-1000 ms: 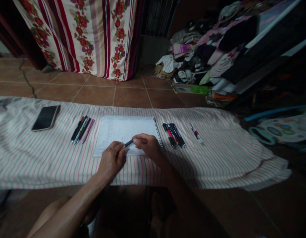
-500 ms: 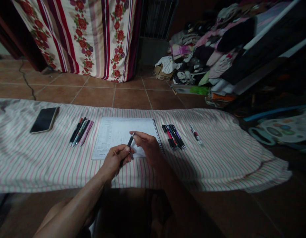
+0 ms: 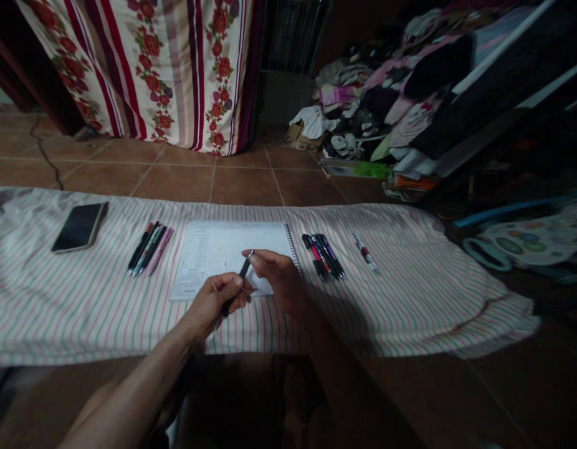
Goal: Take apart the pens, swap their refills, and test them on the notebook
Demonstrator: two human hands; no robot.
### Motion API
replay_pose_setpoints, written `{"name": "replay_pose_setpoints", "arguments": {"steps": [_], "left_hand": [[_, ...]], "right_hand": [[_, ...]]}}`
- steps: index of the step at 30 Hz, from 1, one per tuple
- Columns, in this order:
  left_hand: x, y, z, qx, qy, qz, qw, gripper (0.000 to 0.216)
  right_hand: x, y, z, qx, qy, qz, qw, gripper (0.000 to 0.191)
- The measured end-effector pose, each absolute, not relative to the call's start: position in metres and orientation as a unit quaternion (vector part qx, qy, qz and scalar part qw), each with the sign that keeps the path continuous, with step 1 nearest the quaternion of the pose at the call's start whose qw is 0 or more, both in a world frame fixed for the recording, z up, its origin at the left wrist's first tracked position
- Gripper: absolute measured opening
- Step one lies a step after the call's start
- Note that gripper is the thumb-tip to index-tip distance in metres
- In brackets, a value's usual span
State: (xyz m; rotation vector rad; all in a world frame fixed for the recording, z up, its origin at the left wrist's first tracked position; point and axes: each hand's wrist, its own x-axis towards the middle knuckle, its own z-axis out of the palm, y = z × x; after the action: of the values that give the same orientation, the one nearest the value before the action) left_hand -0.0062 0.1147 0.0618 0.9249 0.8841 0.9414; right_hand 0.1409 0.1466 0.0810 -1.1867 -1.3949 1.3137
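A black pen (image 3: 244, 269) with a silvery end is held above the near part of a spiral notebook (image 3: 242, 237). My left hand (image 3: 223, 294) is closed around the pen's barrel, and its dark lower end shows under the fingers. My right hand (image 3: 276, 271) pinches the silvery upper end between thumb and fingertips. The notebook lies flat with its spiral on the right; its page carries faint print and lines, partly covered by my hands.
On the striped cloth (image 3: 410, 299), several pens (image 3: 149, 249) lie left of the notebook and several more pens (image 3: 324, 257) right of it. A single pen (image 3: 365, 252) rests farther right. A phone (image 3: 80, 228) lies at far left. Piled clothes (image 3: 367, 106) stand behind.
The view has shifted slightly, so everything sits a little farther left. The pen's lower end now shows more below my left hand. Both hands keep their hold on the pen.
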Motion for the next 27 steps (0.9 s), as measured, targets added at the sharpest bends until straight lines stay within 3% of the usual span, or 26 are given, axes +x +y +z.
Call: {"name": "replay_pose_setpoints", "arguments": {"steps": [12, 18, 20, 27], "left_hand": [[-0.002, 0.114, 0.057, 0.403, 0.469, 0.434, 0.655, 0.032], [-0.004, 0.113, 0.057, 0.612, 0.524, 0.461, 0.372, 0.025], [-0.004, 0.114, 0.056, 0.633, 0.534, 0.456, 0.327, 0.025], [0.001, 0.114, 0.051, 0.576, 0.544, 0.44, 0.423, 0.03]], "right_hand": [[0.139, 0.146, 0.084, -0.492, -0.554, 0.509, 0.439, 0.029], [0.135, 0.151, 0.073, -0.473, -0.596, 0.435, 0.482, 0.021], [0.133, 0.152, 0.07, -0.483, -0.591, 0.423, 0.488, 0.022], [0.131, 0.152, 0.068, -0.521, -0.566, 0.433, 0.471, 0.03]]}}
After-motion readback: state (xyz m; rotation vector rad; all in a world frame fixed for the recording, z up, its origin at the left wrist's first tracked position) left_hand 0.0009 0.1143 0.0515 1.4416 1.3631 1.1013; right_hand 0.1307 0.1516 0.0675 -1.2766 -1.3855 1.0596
